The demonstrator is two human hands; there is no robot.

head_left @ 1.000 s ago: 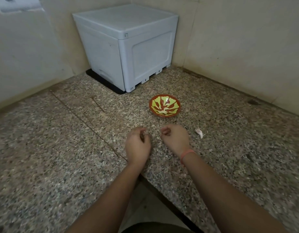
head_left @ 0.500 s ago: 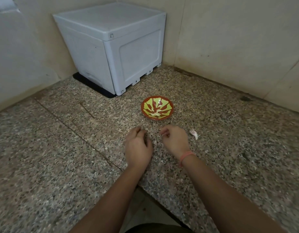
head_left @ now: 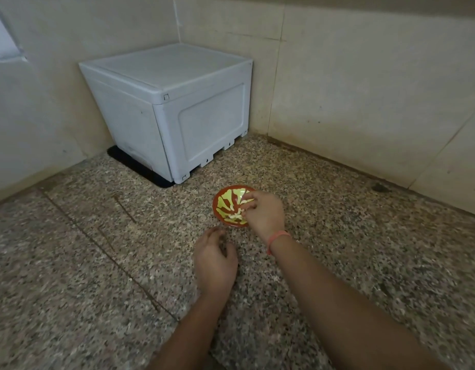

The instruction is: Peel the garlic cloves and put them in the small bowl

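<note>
The small bowl (head_left: 224, 202), red with a yellow-green pattern, sits on the speckled stone counter. My right hand (head_left: 263, 212) reaches over its right half with fingers curled down into it. The fingertips pinch a pale peeled garlic clove (head_left: 235, 216) low in the bowl, where other pale pieces lie. My left hand (head_left: 215, 259) rests on the counter just in front of the bowl, fingers loosely curled and holding nothing that I can see.
A pale blue-grey plastic box (head_left: 174, 110) stands in the corner behind the bowl, on a black mat. Tiled walls (head_left: 364, 89) close the counter at the back and left. The counter's front edge (head_left: 177, 320) runs under my forearms.
My right hand moved forward from beside my left hand to over the bowl. The left hand stayed on the counter. The view tilted up.
</note>
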